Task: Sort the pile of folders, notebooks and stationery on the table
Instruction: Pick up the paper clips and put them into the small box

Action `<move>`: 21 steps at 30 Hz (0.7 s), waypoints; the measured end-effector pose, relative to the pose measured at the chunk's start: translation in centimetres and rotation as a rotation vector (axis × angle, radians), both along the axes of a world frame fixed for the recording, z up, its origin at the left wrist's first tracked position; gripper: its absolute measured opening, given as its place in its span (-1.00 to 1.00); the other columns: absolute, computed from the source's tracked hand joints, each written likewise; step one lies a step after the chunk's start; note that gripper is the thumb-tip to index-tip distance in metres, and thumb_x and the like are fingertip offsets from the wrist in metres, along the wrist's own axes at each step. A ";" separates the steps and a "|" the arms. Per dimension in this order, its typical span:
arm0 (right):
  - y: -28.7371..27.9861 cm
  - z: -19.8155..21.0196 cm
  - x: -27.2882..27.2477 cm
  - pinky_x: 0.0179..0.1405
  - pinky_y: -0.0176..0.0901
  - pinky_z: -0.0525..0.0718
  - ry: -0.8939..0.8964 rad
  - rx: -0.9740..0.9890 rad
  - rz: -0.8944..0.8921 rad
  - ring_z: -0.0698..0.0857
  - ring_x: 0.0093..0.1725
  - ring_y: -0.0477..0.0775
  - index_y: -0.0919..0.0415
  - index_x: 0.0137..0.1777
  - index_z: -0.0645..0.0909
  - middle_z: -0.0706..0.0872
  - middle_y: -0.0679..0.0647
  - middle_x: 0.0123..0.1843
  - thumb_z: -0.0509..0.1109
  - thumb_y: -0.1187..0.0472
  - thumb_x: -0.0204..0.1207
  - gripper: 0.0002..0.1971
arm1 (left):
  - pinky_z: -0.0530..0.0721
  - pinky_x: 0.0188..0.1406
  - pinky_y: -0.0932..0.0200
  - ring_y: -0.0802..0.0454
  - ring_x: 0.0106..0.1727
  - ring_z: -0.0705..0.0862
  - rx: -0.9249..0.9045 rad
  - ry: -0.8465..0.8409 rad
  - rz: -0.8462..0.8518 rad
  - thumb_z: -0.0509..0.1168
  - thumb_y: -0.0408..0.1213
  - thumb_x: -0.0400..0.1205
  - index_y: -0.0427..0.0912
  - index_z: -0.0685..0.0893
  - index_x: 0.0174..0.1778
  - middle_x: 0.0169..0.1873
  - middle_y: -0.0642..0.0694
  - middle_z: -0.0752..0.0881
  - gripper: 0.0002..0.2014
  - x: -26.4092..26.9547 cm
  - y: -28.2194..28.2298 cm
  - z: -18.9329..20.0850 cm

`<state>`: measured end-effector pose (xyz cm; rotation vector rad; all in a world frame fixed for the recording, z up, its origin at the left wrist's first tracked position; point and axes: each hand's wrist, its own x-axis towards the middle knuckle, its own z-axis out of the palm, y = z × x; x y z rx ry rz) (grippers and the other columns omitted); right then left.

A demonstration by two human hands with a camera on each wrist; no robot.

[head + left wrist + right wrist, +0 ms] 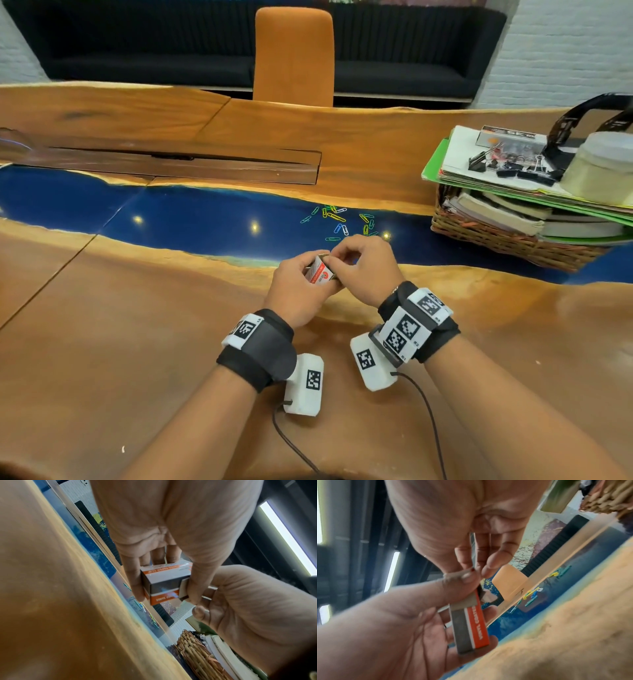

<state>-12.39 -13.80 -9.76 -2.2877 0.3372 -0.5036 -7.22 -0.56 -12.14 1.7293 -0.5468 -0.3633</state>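
a: two hands together, close in over the near edge of the table (102,308). left hand (301,291) wrapped round a small orange-and-grey box (320,270), fingers on one side, thumb on the other, held just off the wood.

b: and the right hand (363,270)?

a: curled in at the box's far end, fingertips (489,566) pinching at the end flap. probably working the flap open, or tucking it shut; can't tell which from here.

b: held up like that for a reason?

a: likely to keep the open end level and handy, so nothing spills and small bits can go straight in.

b: meaning the clips?

a: probably. just beyond the hands, a loose scatter of coloured paper clips (339,221) on the blue strip of the table, apart from the box, none in either hand.

b: further out?

a: off to the right, a wicker basket (496,240) with books (507,214) in it, green and pale folders (479,171) laid across its top, overhanging. black binder clips (507,168) resting loose on the folders, a flat box (513,137) behind them, a big roll of tape (599,168) at the right corner.

b: so still a pile.

a: looks that way. much left to sort. beyond all that, an orange chair (294,54) pushed to the far side.
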 end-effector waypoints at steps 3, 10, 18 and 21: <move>-2.2 0.0 0.7 -0.28 -0.30 0.61 -0.068 0.136 -0.076 0.65 -0.33 -0.19 0.11 -0.32 0.77 0.74 -0.10 -0.37 0.52 0.18 0.49 -0.85 | 0.80 0.02 -0.13 0.05 -0.06 0.77 -0.005 0.026 0.030 0.64 -0.19 0.36 0.12 0.75 0.04 -0.11 0.02 0.81 -0.64 0.1 -0.3 -0.1; -11.0 -1.9 5.0 -0.07 -0.16 0.65 0.401 -0.042 -0.330 0.73 -0.05 0.12 -0.05 -0.08 0.75 0.79 -0.01 -0.01 0.42 0.14 0.53 -0.91 | 0.81 0.02 -0.11 0.09 -0.08 0.75 -0.017 0.046 0.050 0.64 -0.21 0.39 0.11 0.72 0.06 -0.11 0.02 0.78 -0.63 0.6 -0.2 0.0; -11.8 -2.2 7.2 0.10 -0.08 0.65 0.629 -0.311 -0.209 0.70 0.18 0.17 -0.09 0.24 0.73 0.70 -0.02 0.32 0.39 0.12 0.58 -0.74 | 0.81 0.02 -0.05 0.06 -0.01 0.75 -0.026 0.065 0.053 0.63 -0.20 0.41 0.10 0.70 0.13 -0.06 0.02 0.77 -0.59 0.9 0.0 0.1; -11.3 -2.0 7.1 -0.11 -0.11 0.65 0.648 -0.328 -0.221 0.72 -0.07 0.18 -0.02 -0.01 0.74 0.79 0.08 0.04 0.44 0.12 0.53 -0.91 | 0.81 0.02 -0.05 0.06 -0.04 0.75 -0.029 0.065 0.054 0.63 -0.21 0.41 0.07 0.72 0.13 -0.07 0.00 0.77 -0.60 1.0 0.1 0.1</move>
